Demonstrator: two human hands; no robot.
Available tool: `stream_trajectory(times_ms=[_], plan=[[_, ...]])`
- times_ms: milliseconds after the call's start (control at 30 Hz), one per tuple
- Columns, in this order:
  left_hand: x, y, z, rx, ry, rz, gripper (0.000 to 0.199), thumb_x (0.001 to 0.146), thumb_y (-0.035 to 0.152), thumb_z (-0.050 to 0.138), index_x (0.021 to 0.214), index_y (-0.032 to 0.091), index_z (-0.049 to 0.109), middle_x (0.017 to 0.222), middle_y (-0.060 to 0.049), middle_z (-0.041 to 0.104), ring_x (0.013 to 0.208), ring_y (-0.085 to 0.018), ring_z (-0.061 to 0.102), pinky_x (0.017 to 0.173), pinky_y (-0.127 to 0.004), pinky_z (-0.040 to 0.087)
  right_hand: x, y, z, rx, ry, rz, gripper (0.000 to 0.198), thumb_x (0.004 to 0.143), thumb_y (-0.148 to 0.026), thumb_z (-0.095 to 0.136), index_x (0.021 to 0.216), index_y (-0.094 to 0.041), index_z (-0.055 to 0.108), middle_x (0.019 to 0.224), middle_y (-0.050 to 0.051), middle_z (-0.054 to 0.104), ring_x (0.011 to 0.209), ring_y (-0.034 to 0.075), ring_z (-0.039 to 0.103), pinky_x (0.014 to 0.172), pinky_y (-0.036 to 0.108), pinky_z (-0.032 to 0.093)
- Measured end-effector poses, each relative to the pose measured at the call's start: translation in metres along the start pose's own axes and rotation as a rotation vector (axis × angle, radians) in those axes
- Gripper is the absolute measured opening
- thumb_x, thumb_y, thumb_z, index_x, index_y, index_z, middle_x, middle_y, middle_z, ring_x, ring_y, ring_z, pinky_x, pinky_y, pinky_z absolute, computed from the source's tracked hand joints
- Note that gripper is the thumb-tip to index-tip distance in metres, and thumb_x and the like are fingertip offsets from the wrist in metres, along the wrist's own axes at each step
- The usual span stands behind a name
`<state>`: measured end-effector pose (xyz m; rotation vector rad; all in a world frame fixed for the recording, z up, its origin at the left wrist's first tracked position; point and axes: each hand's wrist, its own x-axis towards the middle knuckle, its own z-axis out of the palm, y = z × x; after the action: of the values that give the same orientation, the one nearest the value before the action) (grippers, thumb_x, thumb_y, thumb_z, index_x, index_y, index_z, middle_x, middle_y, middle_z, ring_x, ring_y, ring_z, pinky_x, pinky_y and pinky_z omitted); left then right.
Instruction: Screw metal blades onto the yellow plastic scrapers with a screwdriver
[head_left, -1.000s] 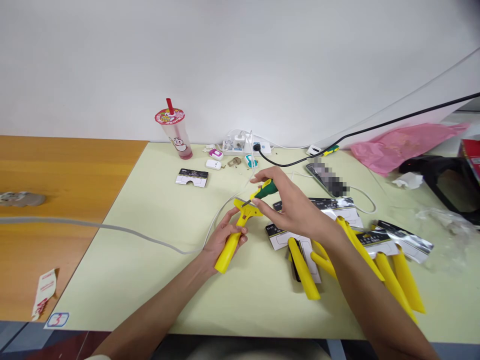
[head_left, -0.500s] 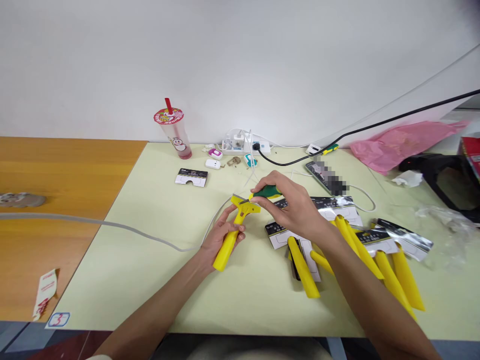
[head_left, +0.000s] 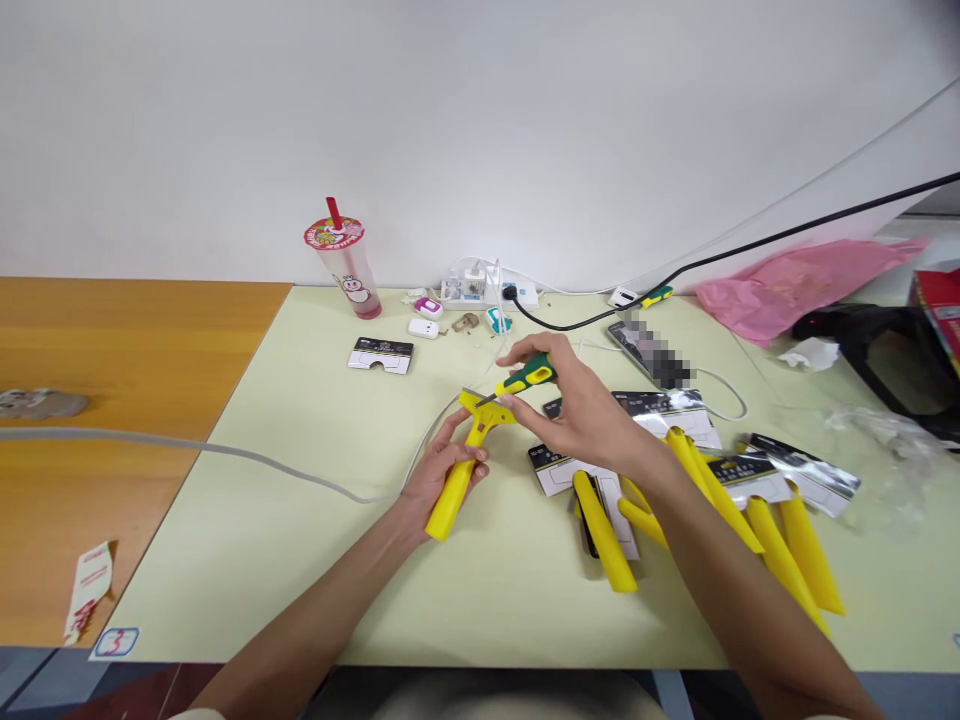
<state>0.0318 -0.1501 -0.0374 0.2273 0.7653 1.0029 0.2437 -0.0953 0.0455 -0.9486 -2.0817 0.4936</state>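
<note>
My left hand (head_left: 437,475) is wrapped round the handle of a yellow scraper (head_left: 452,497), whose wide head points up and away from me. Between the fingers of my right hand (head_left: 581,405) is a screwdriver (head_left: 531,373) with a green and yellow handle. Its tip meets the scraper's head near the left end; whether it sits in a screw is too small to tell. Right of my hands, several more yellow scrapers (head_left: 606,535) lie with black and white packaging cards (head_left: 559,470), partly hidden beneath my right forearm.
A cup with a red straw (head_left: 352,270) stands at the back left, near a packaging card (head_left: 381,355). Behind my hands are a power strip (head_left: 457,290) and small gadgets. A phone (head_left: 649,352), a pink plastic bag (head_left: 795,285) and clear plastic wrap (head_left: 885,470) lie right.
My right fingers have shifted on the screwdriver and the handle has turned, now showing more yellow. The tip stays at the scraper's head. My left hand holds nearly the same place.
</note>
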Motion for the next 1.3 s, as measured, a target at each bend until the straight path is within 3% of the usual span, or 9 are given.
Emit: stream_trajectory(times_ms=[67,133,333,533,767,967,1033,1167,1300], plan=[[0.0002,0.0008,0.0004,-0.017,0.014,0.006,0.077,0.066,0.005,0.081,0.138,0.027,0.061,0.119,-0.005,0.067,0.073,-0.007,0.063,0.065,-0.020,0.053,0.0008,-0.0016,-0.0016,0.082,-0.083,0.011,0.037,0.108,-0.036,0.067,0.142,-0.029,0.051,0.141,0.013,0.066,0.129,0.030,0.070,0.104,0.049,0.062],[0.0001,0.0018,0.0005,-0.021,0.018,0.018,0.079,0.068,0.005,0.081,0.140,0.028,0.060,0.121,-0.005,0.067,0.074,-0.007,0.063,0.065,-0.020,0.053,0.0018,-0.0028,-0.0019,0.132,-0.110,0.007,0.034,0.111,-0.035,0.061,0.144,-0.030,0.052,0.146,0.013,0.065,0.131,0.029,0.072,0.106,0.049,0.062],[-0.0001,0.0005,-0.0007,0.026,-0.022,0.014,0.076,0.068,0.005,0.081,0.137,0.028,0.062,0.121,-0.005,0.066,0.073,-0.007,0.063,0.065,-0.021,0.053,0.0031,0.0010,0.0015,-0.032,0.102,-0.034,0.026,0.106,-0.043,0.073,0.123,-0.029,0.060,0.104,0.005,0.074,0.096,0.025,0.076,0.090,0.044,0.065],[-0.0014,0.0018,0.0019,-0.019,0.000,0.018,0.077,0.066,0.005,0.081,0.137,0.028,0.060,0.120,-0.004,0.067,0.072,-0.007,0.063,0.064,-0.020,0.054,0.0013,-0.0053,-0.0057,0.183,-0.121,0.019,0.040,0.111,-0.034,0.061,0.148,-0.031,0.047,0.152,0.015,0.059,0.135,0.029,0.069,0.112,0.052,0.060],[-0.0025,0.0026,0.0033,-0.023,-0.036,0.016,0.077,0.067,0.005,0.083,0.136,0.027,0.058,0.119,-0.003,0.067,0.071,-0.006,0.063,0.063,-0.020,0.054,0.0023,-0.0021,0.0016,0.019,0.073,-0.008,0.029,0.105,-0.042,0.074,0.125,-0.030,0.056,0.107,0.005,0.076,0.101,0.026,0.076,0.093,0.044,0.065],[-0.0036,0.0050,0.0041,-0.071,0.025,0.002,0.077,0.066,0.003,0.082,0.134,0.028,0.056,0.122,-0.004,0.066,0.073,-0.006,0.063,0.065,-0.019,0.054,0.0027,-0.0042,-0.0057,0.165,-0.123,0.030,0.045,0.109,-0.032,0.064,0.150,-0.030,0.046,0.153,0.014,0.060,0.137,0.029,0.068,0.110,0.050,0.061],[-0.0037,0.0056,0.0039,-0.068,0.016,0.011,0.077,0.066,0.003,0.083,0.134,0.028,0.055,0.121,-0.004,0.066,0.073,-0.007,0.063,0.065,-0.019,0.055,0.0027,-0.0047,-0.0049,0.196,-0.106,0.046,0.039,0.110,-0.030,0.063,0.147,-0.031,0.049,0.148,0.012,0.065,0.129,0.027,0.073,0.101,0.045,0.065],[-0.0031,0.0037,0.0029,-0.034,-0.024,0.013,0.077,0.066,0.005,0.083,0.135,0.027,0.057,0.118,-0.003,0.065,0.073,-0.007,0.063,0.065,-0.020,0.055,0.0027,0.0001,0.0018,0.032,0.067,-0.030,0.033,0.106,-0.037,0.075,0.132,-0.030,0.057,0.109,0.004,0.078,0.101,0.025,0.078,0.094,0.043,0.065],[-0.0023,0.0018,0.0031,-0.046,-0.003,0.000,0.076,0.066,0.005,0.082,0.135,0.028,0.058,0.118,-0.003,0.066,0.072,-0.007,0.063,0.063,-0.019,0.054,0.0023,0.0028,0.0016,0.015,-0.006,0.010,0.045,0.106,-0.039,0.073,0.144,-0.030,0.050,0.126,0.010,0.075,0.118,0.029,0.075,0.104,0.048,0.062]])
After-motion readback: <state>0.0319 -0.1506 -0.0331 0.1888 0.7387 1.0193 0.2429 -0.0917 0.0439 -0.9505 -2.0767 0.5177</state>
